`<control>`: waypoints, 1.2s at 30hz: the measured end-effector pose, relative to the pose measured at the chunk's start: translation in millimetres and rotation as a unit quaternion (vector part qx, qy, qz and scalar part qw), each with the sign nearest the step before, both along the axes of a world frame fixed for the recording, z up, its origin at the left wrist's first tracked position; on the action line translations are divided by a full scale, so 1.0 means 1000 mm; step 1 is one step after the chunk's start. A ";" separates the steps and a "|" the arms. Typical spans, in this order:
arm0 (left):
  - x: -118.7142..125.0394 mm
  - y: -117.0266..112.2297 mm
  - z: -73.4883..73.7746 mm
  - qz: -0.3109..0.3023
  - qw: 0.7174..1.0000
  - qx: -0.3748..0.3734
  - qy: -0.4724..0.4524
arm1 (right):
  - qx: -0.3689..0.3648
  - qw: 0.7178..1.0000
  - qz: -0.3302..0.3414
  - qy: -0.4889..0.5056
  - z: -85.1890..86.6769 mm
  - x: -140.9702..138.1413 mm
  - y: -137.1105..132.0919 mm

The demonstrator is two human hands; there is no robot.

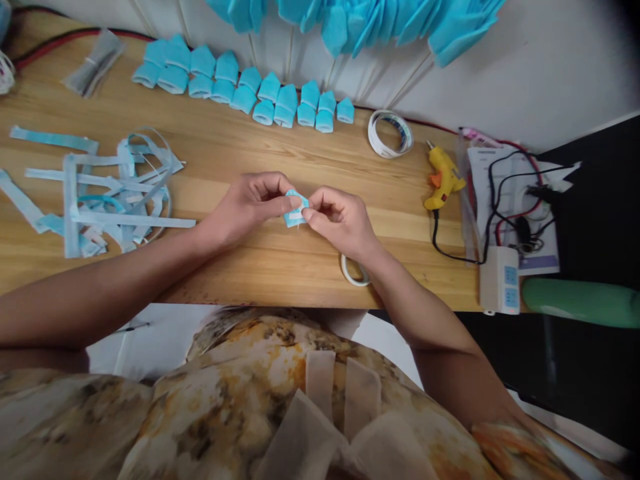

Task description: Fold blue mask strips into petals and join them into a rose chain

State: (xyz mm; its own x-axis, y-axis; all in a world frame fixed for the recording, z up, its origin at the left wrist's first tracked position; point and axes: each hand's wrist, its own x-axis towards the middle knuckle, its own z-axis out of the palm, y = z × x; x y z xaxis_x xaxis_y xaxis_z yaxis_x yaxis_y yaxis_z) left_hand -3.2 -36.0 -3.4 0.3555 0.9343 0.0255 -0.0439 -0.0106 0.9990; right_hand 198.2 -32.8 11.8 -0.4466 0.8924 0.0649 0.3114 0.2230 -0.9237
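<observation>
Between my two hands is a small light-blue folded piece (293,219) with a white strip across it, perhaps tape. My left hand (260,200) pinches it from the left, thumb on top. From the right, my right hand (336,217) pinches its edge between thumb and fingers. The piece is held over the wooden table (240,267), and part of it is hidden by my fingertips. A small white tape roll (344,268) lies by my right wrist, partly covered by it.
Several folded blue pieces (287,100) stand in a row at the back. Blue-white strips (120,218) lie tangled at left. A larger tape roll (373,137), a yellow glue gun (443,175) with cord, and a white power strip (493,280) are at right. More blue pieces (350,27) hang above on sticks.
</observation>
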 end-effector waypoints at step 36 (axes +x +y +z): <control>-0.004 0.001 0.014 0.096 0.881 0.379 0.268 | -0.045 0.995 -0.053 0.067 -0.007 -0.002 0.000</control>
